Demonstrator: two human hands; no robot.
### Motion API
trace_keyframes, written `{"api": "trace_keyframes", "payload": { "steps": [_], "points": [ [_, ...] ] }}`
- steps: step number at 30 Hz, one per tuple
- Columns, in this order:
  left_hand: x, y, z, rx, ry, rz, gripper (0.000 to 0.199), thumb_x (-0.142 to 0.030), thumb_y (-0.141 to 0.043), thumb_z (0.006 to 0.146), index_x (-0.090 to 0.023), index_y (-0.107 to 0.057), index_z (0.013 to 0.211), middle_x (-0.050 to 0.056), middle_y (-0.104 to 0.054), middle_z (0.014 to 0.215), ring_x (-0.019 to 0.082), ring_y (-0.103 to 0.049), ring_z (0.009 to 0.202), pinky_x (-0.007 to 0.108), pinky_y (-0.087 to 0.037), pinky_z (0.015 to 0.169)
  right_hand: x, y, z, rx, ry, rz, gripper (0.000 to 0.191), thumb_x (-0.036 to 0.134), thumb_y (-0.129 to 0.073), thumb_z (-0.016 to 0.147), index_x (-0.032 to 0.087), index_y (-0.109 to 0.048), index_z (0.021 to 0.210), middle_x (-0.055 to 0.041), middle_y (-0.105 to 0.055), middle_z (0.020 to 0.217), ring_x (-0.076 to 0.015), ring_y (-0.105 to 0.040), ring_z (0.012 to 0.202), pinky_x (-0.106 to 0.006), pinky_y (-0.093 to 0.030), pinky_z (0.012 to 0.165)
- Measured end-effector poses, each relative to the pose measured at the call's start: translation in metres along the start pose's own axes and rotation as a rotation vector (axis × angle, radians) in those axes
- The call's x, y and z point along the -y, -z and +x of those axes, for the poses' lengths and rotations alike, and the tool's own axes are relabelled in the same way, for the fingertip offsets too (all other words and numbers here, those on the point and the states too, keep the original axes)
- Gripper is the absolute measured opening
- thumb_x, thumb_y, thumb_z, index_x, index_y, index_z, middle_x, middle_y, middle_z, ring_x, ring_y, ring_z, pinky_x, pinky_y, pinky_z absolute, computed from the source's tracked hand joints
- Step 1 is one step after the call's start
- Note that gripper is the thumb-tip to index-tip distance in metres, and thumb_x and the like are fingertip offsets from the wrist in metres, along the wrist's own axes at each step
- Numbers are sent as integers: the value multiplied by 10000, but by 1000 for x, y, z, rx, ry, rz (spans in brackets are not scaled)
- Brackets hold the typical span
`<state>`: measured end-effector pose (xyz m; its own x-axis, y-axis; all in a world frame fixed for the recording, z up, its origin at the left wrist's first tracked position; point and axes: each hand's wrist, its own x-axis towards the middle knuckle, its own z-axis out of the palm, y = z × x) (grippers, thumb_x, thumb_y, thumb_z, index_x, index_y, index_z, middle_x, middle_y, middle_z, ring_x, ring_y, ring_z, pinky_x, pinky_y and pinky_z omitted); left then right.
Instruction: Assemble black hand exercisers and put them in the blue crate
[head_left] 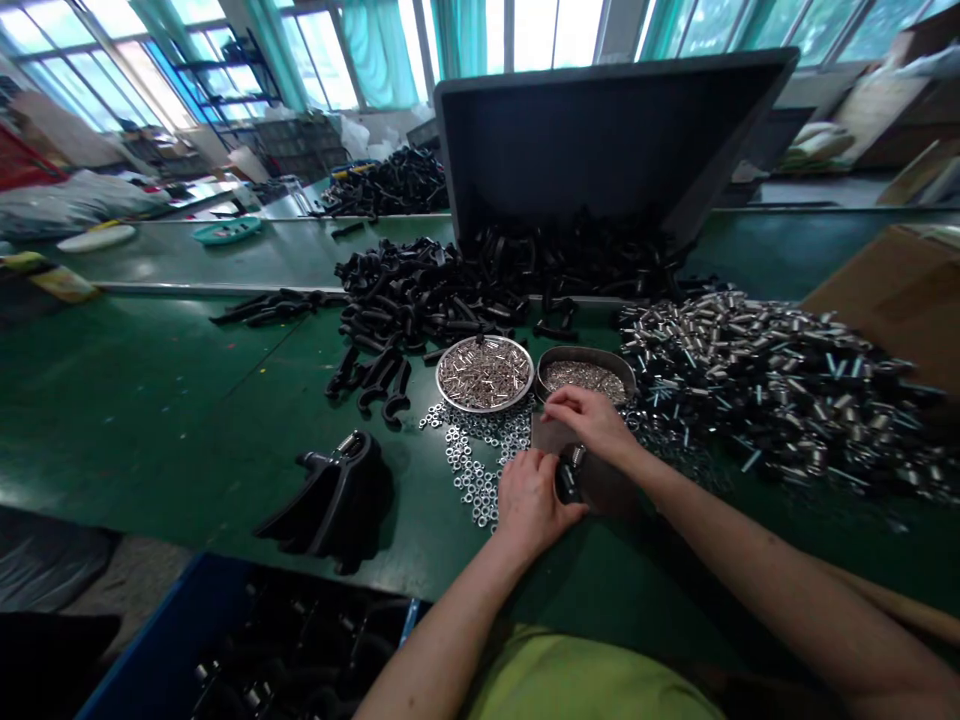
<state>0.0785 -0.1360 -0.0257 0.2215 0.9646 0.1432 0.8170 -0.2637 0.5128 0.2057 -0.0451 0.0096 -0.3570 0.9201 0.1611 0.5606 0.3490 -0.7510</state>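
My left hand (534, 507) grips a small black part with a metal end (569, 475) against a flat brown pad (604, 488) on the green table. My right hand (589, 422) sits just above that part, its fingers curled and its palm turned down. Whether those fingers hold anything is hidden. Loose steel nuts (472, 470) lie spread just left of my hands. Right behind my right hand stands a round metal bowl of small steel pieces (583, 378), next to a steel tray of metal sleeves (484, 373).
Heaps of black plastic parts (420, 300) cover the table behind, spilling from a tilted black bin (615, 140). A large pile of metal sleeves and bolts (765, 385) lies on the right. Nearer left sits a black assembly (337, 505). A blue crate (225, 650) stands below the front edge.
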Motion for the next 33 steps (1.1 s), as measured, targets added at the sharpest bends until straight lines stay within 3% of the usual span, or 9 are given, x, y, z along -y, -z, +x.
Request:
{"api": "trace_keyframes", "payload": {
  "steps": [3,6,16,28,30,33],
  "points": [
    [0,2,1,19,1,-2,521,-437,-793,559,-208,-587,980,88,-587,1007,283,-514,967,412,-409,834,-17,5,-35,-43,6,-70,170,301,-527,843,190,-611,745,-33,-640,814,-178,-563,849,-317,-425,784],
    [0,2,1,29,3,-12,518,-428,-791,562,-211,-581,982,79,-587,1007,273,-515,971,402,-409,836,-28,-1,-48,-32,92,-195,173,253,-511,854,189,-578,707,-40,-619,798,-186,-521,874,-330,-420,795],
    [-1,-1,0,-13,-33,34,495,-421,-779,573,-192,-578,964,77,-589,965,268,-521,928,397,-418,812,-20,-21,-66,-120,252,-582,197,181,-438,893,170,-569,747,-85,-584,791,-219,-471,828,-340,-361,720],
    [0,-2,-1,-4,-46,56,445,-418,-743,629,-184,-549,954,74,-579,977,261,-518,934,398,-429,816,-18,-21,-70,-107,269,-642,233,185,-437,901,163,-607,743,-80,-603,775,-203,-493,782,-331,-354,693],
    [0,-1,-1,0,-49,52,535,-426,-756,617,-189,-531,1041,68,-578,1009,260,-515,951,401,-429,830,-18,-11,-66,-27,251,-586,229,221,-459,900,164,-626,754,-71,-622,793,-197,-514,822,-316,-375,723],
    [0,-1,-3,16,-73,62,668,-449,-752,630,-233,-475,1199,54,-570,1040,255,-510,968,401,-432,842,-22,15,-43,266,190,-454,205,300,-532,868,190,-675,771,-35,-668,825,-174,-564,860,-269,-412,754]
  ]
}}
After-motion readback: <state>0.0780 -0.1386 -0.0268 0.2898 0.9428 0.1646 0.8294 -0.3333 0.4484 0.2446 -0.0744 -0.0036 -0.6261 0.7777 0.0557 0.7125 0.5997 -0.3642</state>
